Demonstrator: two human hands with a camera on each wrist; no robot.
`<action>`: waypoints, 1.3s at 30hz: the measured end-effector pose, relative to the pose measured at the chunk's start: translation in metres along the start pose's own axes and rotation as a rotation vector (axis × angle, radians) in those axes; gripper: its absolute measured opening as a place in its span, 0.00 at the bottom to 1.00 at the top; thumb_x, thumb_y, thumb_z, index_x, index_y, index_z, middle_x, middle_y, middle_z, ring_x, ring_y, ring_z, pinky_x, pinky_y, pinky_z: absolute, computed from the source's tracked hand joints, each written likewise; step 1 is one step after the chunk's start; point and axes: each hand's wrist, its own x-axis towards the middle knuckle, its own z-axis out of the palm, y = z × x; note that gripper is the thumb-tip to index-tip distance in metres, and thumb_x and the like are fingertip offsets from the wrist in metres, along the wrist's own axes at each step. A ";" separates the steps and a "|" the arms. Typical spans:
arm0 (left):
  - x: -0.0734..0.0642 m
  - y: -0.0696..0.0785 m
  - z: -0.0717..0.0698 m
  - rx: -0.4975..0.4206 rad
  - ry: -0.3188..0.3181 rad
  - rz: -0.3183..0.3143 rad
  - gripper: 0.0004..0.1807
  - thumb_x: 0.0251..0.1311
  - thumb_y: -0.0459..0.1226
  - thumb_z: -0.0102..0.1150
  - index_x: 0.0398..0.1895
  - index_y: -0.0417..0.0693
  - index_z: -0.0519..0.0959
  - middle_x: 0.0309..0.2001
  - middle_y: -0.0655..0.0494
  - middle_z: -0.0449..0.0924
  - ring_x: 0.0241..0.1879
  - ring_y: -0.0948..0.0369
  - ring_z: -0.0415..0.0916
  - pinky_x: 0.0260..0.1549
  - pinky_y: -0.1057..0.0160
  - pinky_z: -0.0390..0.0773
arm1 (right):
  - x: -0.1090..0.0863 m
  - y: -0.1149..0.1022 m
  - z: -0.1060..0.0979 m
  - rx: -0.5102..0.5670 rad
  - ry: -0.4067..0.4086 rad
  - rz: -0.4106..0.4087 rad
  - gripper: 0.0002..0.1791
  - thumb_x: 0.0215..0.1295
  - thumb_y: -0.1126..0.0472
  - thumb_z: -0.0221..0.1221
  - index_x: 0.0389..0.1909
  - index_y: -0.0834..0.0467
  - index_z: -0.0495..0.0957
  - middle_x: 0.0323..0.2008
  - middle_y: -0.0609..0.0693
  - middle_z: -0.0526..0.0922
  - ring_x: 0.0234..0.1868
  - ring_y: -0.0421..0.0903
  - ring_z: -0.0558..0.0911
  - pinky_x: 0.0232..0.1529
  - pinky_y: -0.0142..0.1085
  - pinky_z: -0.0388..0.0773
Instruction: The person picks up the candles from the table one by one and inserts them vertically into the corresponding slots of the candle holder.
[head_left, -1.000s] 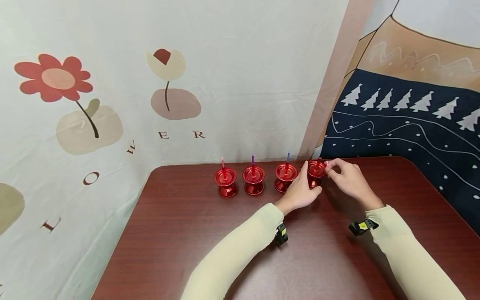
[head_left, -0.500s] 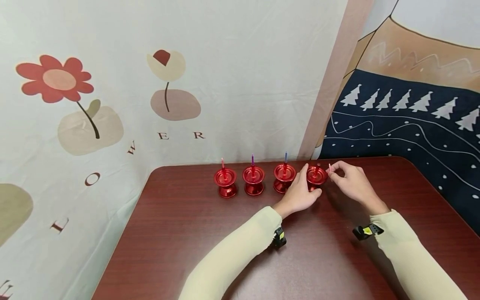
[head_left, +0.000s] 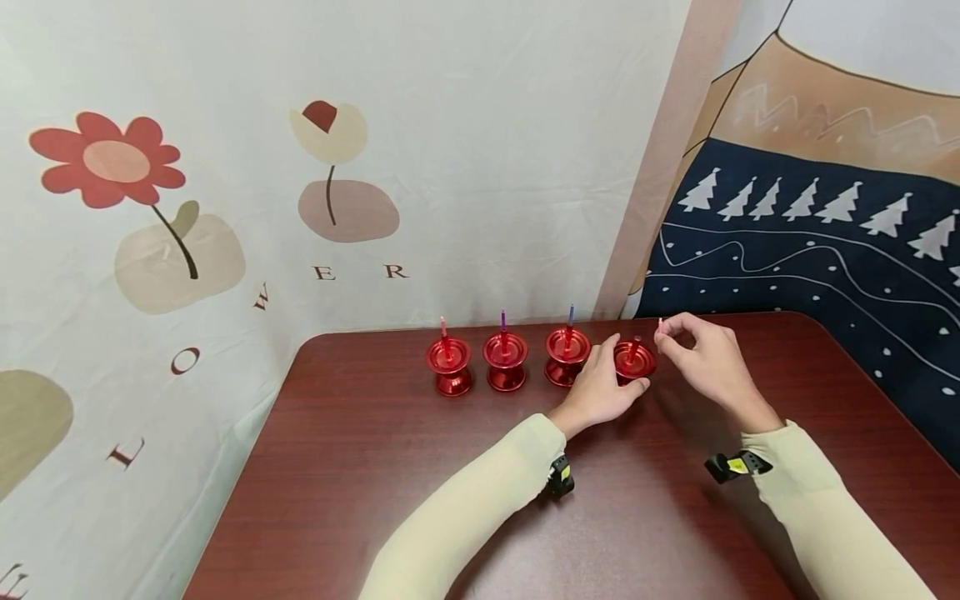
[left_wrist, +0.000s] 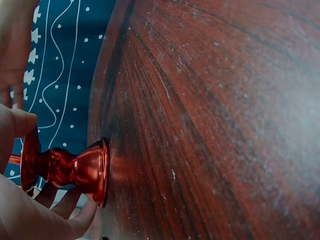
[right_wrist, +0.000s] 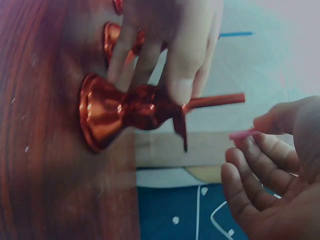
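Observation:
My left hand [head_left: 600,392] grips the rightmost red metallic candle holder [head_left: 634,360], thumb at its rim and fingers along its far side. In the left wrist view this candle holder [left_wrist: 90,170] has its base on the table. Its bare central tube [right_wrist: 220,101] points up in the right wrist view. My right hand [head_left: 708,358] pinches a small pink candle [right_wrist: 243,134] between thumb and forefinger. The candle is apart from the tube, just right of the holder and near its top.
Left of my hands stand three matching holders in a row: one with a pink candle [head_left: 443,327], one with a purple candle [head_left: 503,319], one with a blue candle [head_left: 572,315]. A printed cloth [head_left: 480,167] hangs behind the brown table [head_left: 360,467].
The right hand has moved slightly right and up, taking the pink candle away from the holder's rim. The holder with the blue candle shifted a little left. The left hand keeps its grip.

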 end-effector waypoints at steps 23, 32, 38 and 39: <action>-0.016 0.023 -0.018 0.007 -0.055 -0.034 0.46 0.71 0.49 0.71 0.86 0.48 0.61 0.75 0.48 0.72 0.72 0.55 0.74 0.70 0.51 0.77 | 0.004 -0.016 0.009 0.109 0.074 -0.086 0.06 0.75 0.68 0.68 0.48 0.64 0.85 0.41 0.60 0.92 0.36 0.24 0.80 0.41 0.15 0.75; -0.016 0.020 -0.017 -0.002 -0.056 -0.028 0.45 0.72 0.49 0.70 0.86 0.48 0.60 0.75 0.49 0.71 0.72 0.55 0.74 0.69 0.51 0.77 | 0.005 -0.014 0.012 0.054 0.074 -0.119 0.04 0.74 0.68 0.68 0.45 0.63 0.87 0.39 0.57 0.91 0.34 0.37 0.81 0.37 0.17 0.73; -0.017 0.019 -0.019 -0.005 -0.055 -0.029 0.45 0.73 0.49 0.69 0.86 0.48 0.60 0.75 0.48 0.71 0.71 0.55 0.74 0.70 0.51 0.77 | 0.006 -0.014 0.013 0.018 0.080 -0.172 0.04 0.72 0.69 0.69 0.44 0.62 0.88 0.37 0.55 0.91 0.35 0.45 0.81 0.36 0.20 0.72; -0.018 0.020 -0.019 -0.004 -0.056 -0.028 0.45 0.73 0.49 0.69 0.86 0.47 0.60 0.75 0.48 0.71 0.71 0.55 0.74 0.70 0.51 0.76 | 0.006 -0.015 0.014 0.016 0.079 -0.185 0.04 0.71 0.70 0.69 0.43 0.62 0.88 0.37 0.55 0.91 0.35 0.47 0.81 0.36 0.21 0.72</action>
